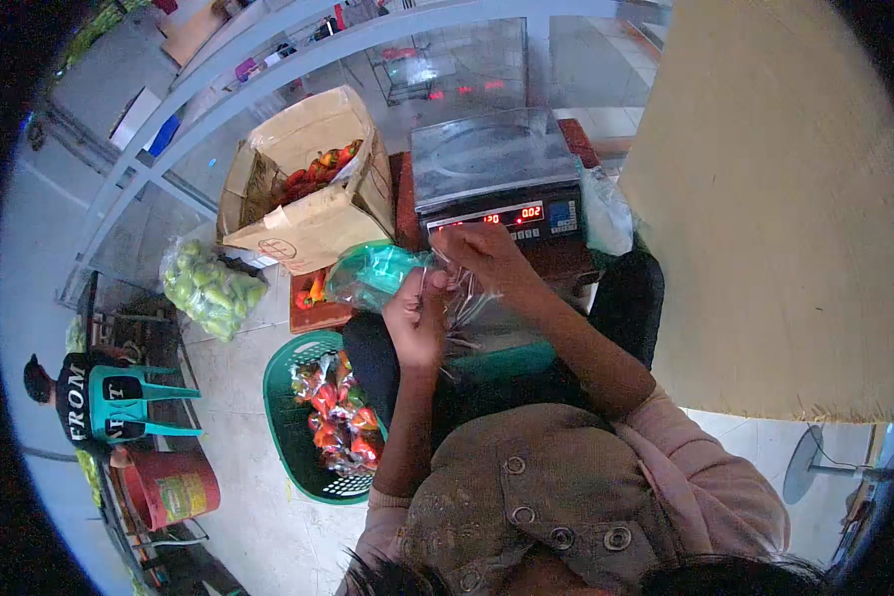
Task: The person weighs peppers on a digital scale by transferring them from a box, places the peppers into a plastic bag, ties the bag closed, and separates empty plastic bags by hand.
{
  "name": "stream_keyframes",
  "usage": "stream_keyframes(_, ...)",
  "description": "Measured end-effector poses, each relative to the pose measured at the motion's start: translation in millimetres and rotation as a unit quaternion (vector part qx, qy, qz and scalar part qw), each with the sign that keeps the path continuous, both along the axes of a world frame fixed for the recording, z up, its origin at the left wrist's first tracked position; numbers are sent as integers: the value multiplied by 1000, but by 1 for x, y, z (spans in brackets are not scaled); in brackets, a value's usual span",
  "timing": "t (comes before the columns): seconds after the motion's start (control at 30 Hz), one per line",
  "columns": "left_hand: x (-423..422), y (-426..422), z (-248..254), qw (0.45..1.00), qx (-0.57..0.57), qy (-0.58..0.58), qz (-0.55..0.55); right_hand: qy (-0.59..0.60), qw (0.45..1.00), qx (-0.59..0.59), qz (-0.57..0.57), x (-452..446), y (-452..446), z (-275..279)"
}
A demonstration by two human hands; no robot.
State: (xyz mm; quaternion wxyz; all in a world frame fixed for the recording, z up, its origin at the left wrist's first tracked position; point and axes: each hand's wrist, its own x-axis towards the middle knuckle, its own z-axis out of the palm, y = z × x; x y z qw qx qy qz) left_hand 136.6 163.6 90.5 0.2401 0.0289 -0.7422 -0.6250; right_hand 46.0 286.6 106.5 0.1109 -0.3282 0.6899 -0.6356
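My left hand (413, 320) is closed, thumb up, on a thin clear plastic bag (464, 310) above my lap. Just above and to its right, my right hand (489, 256) pinches the same crumpled film, its fingers bent in front of the scale. What the bag contains, if anything, cannot be made out. A digital scale (497, 159) with red lit digits stands right behind my hands. Left of them lies a green-tinted plastic bag (382, 270), with a few red and orange peppers (311, 294) beside it.
A cardboard box (313, 233) of red peppers stands at the back left. A bag of green peppers (209, 288) rests on the floor near a green basket (276, 437) holding bagged peppers. A tan board (775, 219) rises at right. Another person (74, 397) sits far left by a red bucket (174, 487).
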Motion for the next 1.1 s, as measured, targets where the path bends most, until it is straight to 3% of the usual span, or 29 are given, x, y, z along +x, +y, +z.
stream_keyframes(0.07, -3, -4, -5, 998, -26, 11, 47, -91, 995, -20, 29, -4, 1, -7)
stream_keyframes(0.1, -2, -6, -1, 998, 19, 4, 64, -136, 989, -29, 45, -5, 3, -9)
stream_keyframes(0.17, -1, -12, 11, 990, 108, -9, 95, -131, 982, -74, 115, -6, 16, -10)
stream_keyframes(0.3, -9, -27, 14, 975, 120, 83, 167, -226, 944, -116, 212, -1, 32, -22)
stream_keyframes(0.6, -13, -35, 23, 963, 123, 119, 208, -218, 964, -56, 142, 17, 27, -11)
stream_keyframes(0.8, -13, -35, 18, 966, 87, 128, 208, -140, 989, -27, 29, 18, 25, -11)
stream_keyframes(0.9, -14, -34, 16, 964, 100, 138, 203, -25, 1000, -2, 6, 15, 23, -15)
stream_keyframes(1.0, -10, -31, 22, 969, 99, 125, 191, -25, 1000, 5, -3, 18, 23, -8)
stream_keyframes(1.1, -8, -28, 23, 974, 78, 121, 177, -171, 984, -50, 29, 19, 22, -15)
